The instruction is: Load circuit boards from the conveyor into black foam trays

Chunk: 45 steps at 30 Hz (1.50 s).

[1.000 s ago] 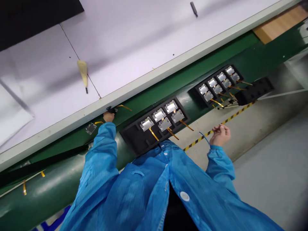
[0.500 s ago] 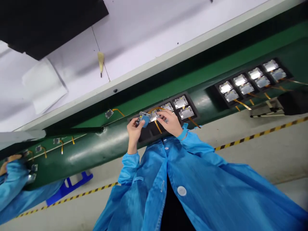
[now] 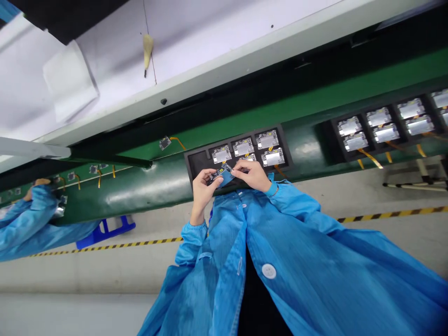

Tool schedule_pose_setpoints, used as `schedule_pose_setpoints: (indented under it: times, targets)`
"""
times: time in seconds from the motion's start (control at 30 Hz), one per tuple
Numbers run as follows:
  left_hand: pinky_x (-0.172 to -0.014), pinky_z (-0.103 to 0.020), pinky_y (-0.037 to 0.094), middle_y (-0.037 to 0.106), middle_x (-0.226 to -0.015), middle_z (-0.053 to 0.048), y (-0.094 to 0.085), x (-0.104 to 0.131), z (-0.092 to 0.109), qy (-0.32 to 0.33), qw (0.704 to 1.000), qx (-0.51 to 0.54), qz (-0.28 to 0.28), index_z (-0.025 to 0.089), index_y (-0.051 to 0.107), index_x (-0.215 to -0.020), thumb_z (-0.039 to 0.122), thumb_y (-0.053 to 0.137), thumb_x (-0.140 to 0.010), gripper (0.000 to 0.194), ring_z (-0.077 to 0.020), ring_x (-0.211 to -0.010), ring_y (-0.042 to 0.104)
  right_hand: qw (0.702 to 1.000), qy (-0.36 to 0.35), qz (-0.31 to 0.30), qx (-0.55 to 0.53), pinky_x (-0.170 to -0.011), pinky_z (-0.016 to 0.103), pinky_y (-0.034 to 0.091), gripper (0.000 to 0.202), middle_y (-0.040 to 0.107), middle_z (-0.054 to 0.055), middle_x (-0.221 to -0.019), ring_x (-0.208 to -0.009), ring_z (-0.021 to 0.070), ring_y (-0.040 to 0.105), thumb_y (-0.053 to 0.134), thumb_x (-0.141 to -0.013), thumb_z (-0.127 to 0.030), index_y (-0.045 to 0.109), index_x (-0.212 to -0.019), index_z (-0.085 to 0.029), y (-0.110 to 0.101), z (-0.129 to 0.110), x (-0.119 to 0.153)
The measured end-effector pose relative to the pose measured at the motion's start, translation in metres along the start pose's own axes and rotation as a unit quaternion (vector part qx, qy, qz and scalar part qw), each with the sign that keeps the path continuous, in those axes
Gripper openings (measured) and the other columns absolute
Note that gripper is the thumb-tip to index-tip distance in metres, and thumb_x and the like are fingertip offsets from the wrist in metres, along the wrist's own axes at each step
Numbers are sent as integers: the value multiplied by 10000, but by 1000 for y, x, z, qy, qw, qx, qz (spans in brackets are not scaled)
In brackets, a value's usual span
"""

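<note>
A small circuit board with a blue face (image 3: 226,175) is held between my two hands, over the front edge of a black tray (image 3: 286,148). My left hand (image 3: 203,187) pinches its left end between thumb and fingers. The right end is in the fingertips of my right hand (image 3: 255,175). Several boards with silver shields, such as one at the tray's back right (image 3: 267,139), lie in the tray's compartments. The front part of the tray is partly hidden by my hands.
More filled black trays (image 3: 371,148) stand to the right on the green belt (image 3: 308,161). A loose board (image 3: 164,143) lies behind left. A co-worker's sleeve (image 3: 38,212) is at far left. On the white shelf lies a wooden-handled tool (image 3: 147,47).
The view has shifted. My right hand has come to the held board, which now spans both hands above the tray's front. The tray boards behind are more exposed.
</note>
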State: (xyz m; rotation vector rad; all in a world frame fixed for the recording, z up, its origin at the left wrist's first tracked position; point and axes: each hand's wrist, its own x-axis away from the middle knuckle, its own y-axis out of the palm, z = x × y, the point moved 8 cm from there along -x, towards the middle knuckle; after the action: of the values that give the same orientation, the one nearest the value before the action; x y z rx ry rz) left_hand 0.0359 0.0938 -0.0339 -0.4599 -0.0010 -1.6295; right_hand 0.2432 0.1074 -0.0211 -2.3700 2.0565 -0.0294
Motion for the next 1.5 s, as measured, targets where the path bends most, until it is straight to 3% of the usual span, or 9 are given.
schedule_pose_setpoints:
  times: [0.33, 0.57, 0.67, 0.87, 1.0, 1.1, 1.2, 1.3, 1.5]
  targets:
    - [-1067, -481, 594, 769, -1261, -135, 39, -2, -43, -49, 987, 154, -21, 212, 695, -1193, 745, 775, -821, 655, -335, -1269, 708, 983, 96, 31, -152, -567, 288, 465, 476, 629, -34, -630, -560, 128, 541, 865, -747, -660, 681, -701, -223, 7, 48, -2]
    - [-838, -435, 664, 795, -1015, -122, 34, -27, -59, -108, 977, 186, -10, 167, 686, -1111, 571, 851, -825, 522, -300, -947, 800, 975, 159, -13, -157, -499, 260, 496, 550, 676, -12, -711, -600, 146, 633, 842, -726, -735, 666, -835, -225, 20, 86, -4]
    - [-761, -379, 666, 791, -982, -116, 30, -34, -81, -171, 966, 194, 22, 150, 654, -1089, 430, 864, -846, 426, -245, -818, 797, 970, 201, 4, -134, -474, 248, 490, 565, 690, 1, -806, -633, 150, 663, 864, -686, -725, 685, -901, -234, 7, 104, 4]
    - [-682, -296, 647, 778, -938, -89, 56, -34, -105, -226, 957, 180, 5, 162, 596, -1080, 360, 828, -909, 349, -182, -710, 775, 977, 194, -4, -92, -523, 277, 510, 474, 697, 14, -726, -608, 154, 616, 808, -768, -694, 686, -802, -237, -19, 109, 19]
    - [-669, -290, 644, 763, -1037, -82, 58, -32, -105, -224, 963, 151, 15, 192, 542, -1176, 321, 765, -948, 344, -166, -715, 770, 981, 171, 55, -71, -545, 292, 513, 447, 709, 24, -731, -619, 165, 611, 759, -821, -676, 703, -831, -233, -49, 105, 26]
    - [-675, -318, 640, 749, -1034, -61, 43, -24, -103, -211, 973, 90, 13, 228, 485, -1317, 312, 739, -947, 456, -181, -744, 759, 979, 133, 153, -9, -597, 311, 540, 396, 737, 42, -839, -701, 188, 642, 710, -872, -628, 704, -889, -233, -95, 106, 31]
    - [-696, -317, 607, 713, -906, -17, 17, -17, -98, -159, 985, -57, 21, 233, 505, -1380, 302, 747, -925, 521, -187, -733, 717, 951, 88, 272, 120, -776, 381, 593, 302, 710, 55, -934, -807, 209, 645, 669, -902, -522, 695, -961, -227, -154, 109, 37]
    - [-794, -345, 585, 692, -898, -33, 0, -14, -86, -73, 975, -207, 48, 215, 616, -1301, 292, 744, -913, 416, -208, -799, 687, 911, 68, 331, 235, -971, 477, 573, 301, 654, 93, -1093, -948, 243, 627, 697, -854, -438, 679, -1048, -208, -196, 120, 38]
    - [-1043, -508, 504, 640, -1327, -166, 15, -11, -61, 52, 913, -400, 69, 215, 720, -1255, 288, 710, -930, 333, -357, -1236, 573, 917, 130, 325, 191, -1051, 528, 541, 446, 629, 88, -1122, -1065, 274, 609, 743, -811, -544, 633, -1098, -221, -216, 170, 31]
